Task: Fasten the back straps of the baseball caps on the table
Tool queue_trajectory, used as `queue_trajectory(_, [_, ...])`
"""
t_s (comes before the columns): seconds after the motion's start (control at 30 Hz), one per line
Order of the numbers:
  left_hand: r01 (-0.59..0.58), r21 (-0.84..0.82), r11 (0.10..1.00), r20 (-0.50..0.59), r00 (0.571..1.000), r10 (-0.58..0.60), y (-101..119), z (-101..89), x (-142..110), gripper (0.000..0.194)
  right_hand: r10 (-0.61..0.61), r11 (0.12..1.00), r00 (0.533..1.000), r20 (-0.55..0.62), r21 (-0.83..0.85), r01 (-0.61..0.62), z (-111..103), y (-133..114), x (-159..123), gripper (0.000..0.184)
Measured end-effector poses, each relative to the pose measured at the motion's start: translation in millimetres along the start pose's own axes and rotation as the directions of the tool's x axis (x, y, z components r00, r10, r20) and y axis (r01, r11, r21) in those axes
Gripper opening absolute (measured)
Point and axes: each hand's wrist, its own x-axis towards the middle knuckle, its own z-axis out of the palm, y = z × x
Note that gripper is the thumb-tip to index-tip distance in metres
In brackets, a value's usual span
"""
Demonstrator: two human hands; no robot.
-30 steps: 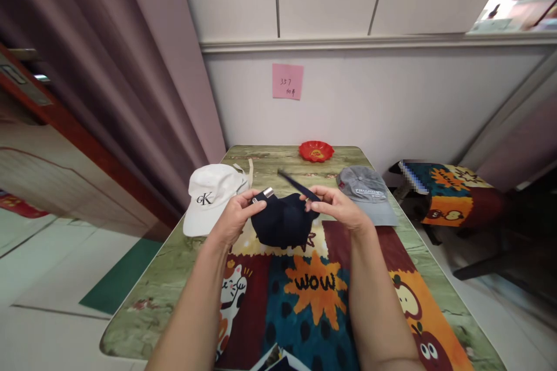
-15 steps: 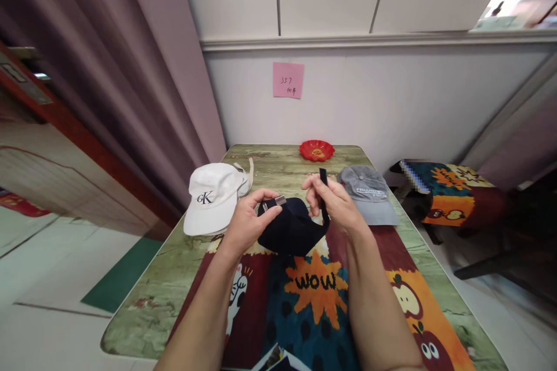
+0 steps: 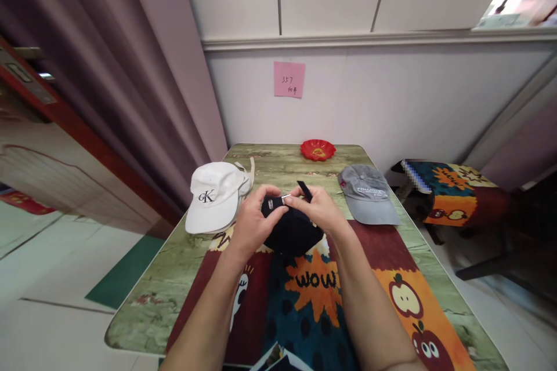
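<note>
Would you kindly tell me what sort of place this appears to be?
Probably a room in a home: a mauve curtain hangs beside a wooden door, and a cartoon-patterned cloth lies on the table.

White cap "CK", note "357", cloth "WOW"

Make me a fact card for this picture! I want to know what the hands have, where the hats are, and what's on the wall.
Left hand: left hand grips the dark cap near its metal clasp
Right hand: right hand holds the strap by the clasp, tip sticking up
White cap: white cap on the table, left of the hands, "CK" on front
Grey cap: grey cap on the table, right of the hands
Dish: red dish near the table's far edge
Cloth: colourful cloth saying "WOW"
Wall: pink note, handwritten "357"
</note>
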Motion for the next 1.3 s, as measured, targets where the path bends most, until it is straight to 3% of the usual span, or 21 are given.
queue_trajectory(0.07, [-0.061, 0.096, 0.993, -0.087, 0.994, 0.069, 2, 1.3, -2, 0.020, 0.033, 0.997, 0.999, -0.013, 0.074, -0.032, 1, 4, 2, 0.028])
queue_trajectory(0.13, [-0.047, 0.121, 0.992, -0.108, 0.992, 0.060, 3, 4.4, -5, 0.018, 0.086, 0.985, 0.996, -0.006, 0.150, -0.084, 0, 7, 3, 0.029])
queue_trajectory(0.23, [0.146, -0.076, 0.986, -0.051, 0.987, -0.150, 5, 11.0, -9, 0.021, 0.140, 0.970, 0.990, 0.013, 0.198, -0.140, -1, 9, 4, 0.031])
queue_trajectory(0.33, [0.356, -0.342, 0.869, 0.028, 0.929, -0.370, 9, 15.3, -10, 0.026, 0.116, 0.980, 0.993, -0.009, 0.164, -0.113, 0, 7, 3, 0.030])
queue_trajectory(0.43, [0.430, -0.478, 0.766, 0.052, 0.884, -0.464, 13, 15.7, -8, 0.030, 0.079, 0.989, 0.996, -0.033, 0.127, -0.075, 4, 4, 3, 0.027])
queue_trajectory(0.63, [0.413, -0.556, 0.721, 0.042, 0.881, -0.472, 6, 11.4, -5, 0.024, 0.003, 0.999, 0.999, -0.033, -0.044, -0.005, 8, 2, 2, 0.036])
queue_trajectory(0.8, [0.365, -0.598, 0.714, -0.033, 0.879, -0.477, 1, 11.5, -6, 0.022, 0.008, 0.970, 0.985, -0.174, -0.239, -0.050, 1, -5, -4, 0.034])
queue_trajectory(0.9, [0.397, -0.649, 0.649, 0.009, 0.857, -0.516, 1, 12.1, -7, 0.023, 0.012, 0.900, 0.983, -0.182, -0.427, -0.090, -1, -11, -7, 0.026])
queue_trajectory(1.03, [0.459, -0.737, 0.496, 0.134, 0.818, -0.559, -3, 11.3, -7, 0.025, 0.109, 0.758, 0.991, -0.078, -0.639, -0.134, -2, -14, -11, 0.018])
queue_trajectory(1.13, [0.473, -0.773, 0.424, 0.152, 0.786, -0.600, -10, 11.9, -7, 0.029, 0.138, 0.708, 0.990, -0.032, -0.696, -0.121, -1, -13, -11, 0.022])
queue_trajectory(1.3, [0.477, -0.780, 0.406, 0.112, 0.744, -0.659, -16, 14.7, -6, 0.034, 0.103, 0.711, 0.983, -0.153, -0.679, -0.180, 4, -13, -6, 0.024])
